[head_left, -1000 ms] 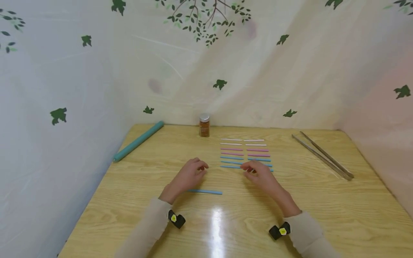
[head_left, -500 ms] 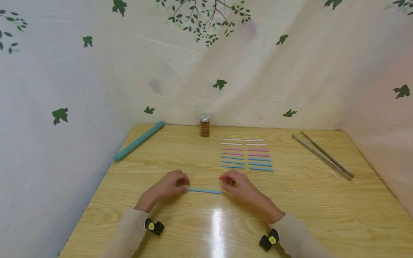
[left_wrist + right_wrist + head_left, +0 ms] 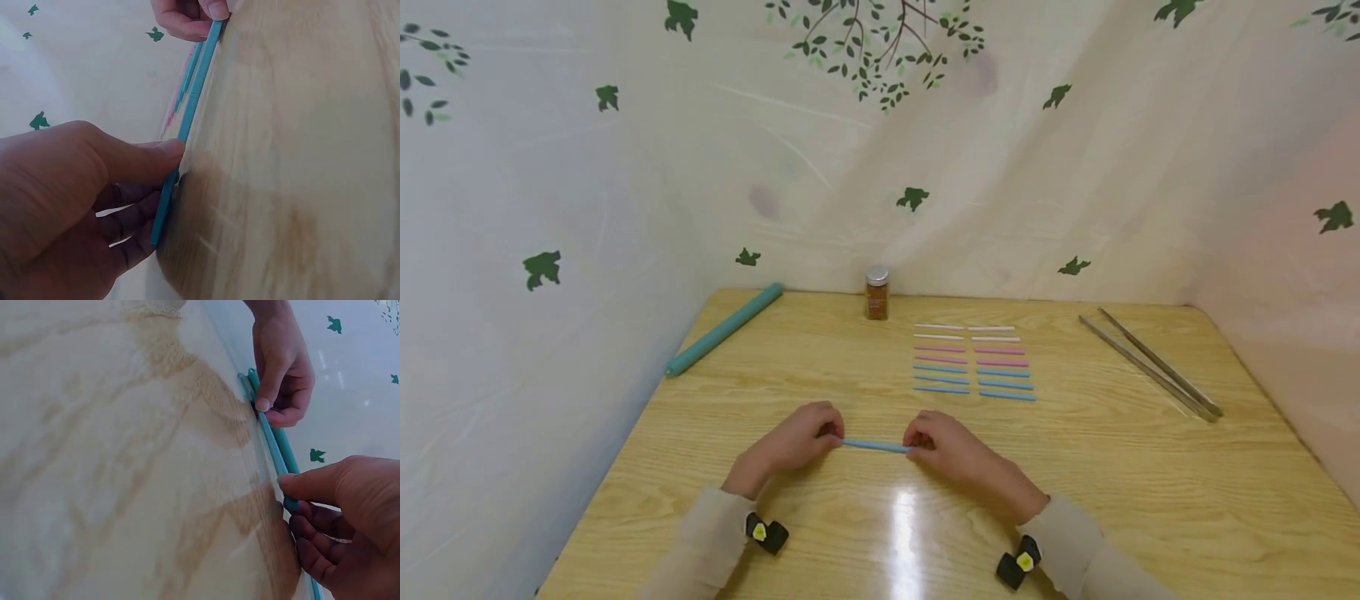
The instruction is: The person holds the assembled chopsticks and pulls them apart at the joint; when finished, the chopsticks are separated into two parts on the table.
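Note:
A thin blue stick point(image 3: 875, 446) lies crosswise in front of the person, between the two hands. At its left end, the left hand point(image 3: 793, 437) pinches it with thumb and fingers; in the left wrist view a short length of the stick point(image 3: 195, 94) sticks out past the thumb. The right hand point(image 3: 951, 446) pinches the opposite end, and the right wrist view shows its thumb on top of the stick point(image 3: 273, 440). Beyond the hands lie two columns of similar short sticks, among them white sticks point(image 3: 938, 326), pink sticks point(image 3: 1000, 351) and blue sticks point(image 3: 1007, 397).
A small spice jar point(image 3: 877, 296) with a silver lid stands at the back of the wooden table point(image 3: 760, 533). To the left lies a green rod point(image 3: 726, 329), to the right long metal tongs point(image 3: 1157, 371). A leaf-patterned sheet point(image 3: 820, 167) hangs behind.
Both hands have come back from near the stick columns toward the person. They now grip the ends of the blue stick, which lay loose on the table before.

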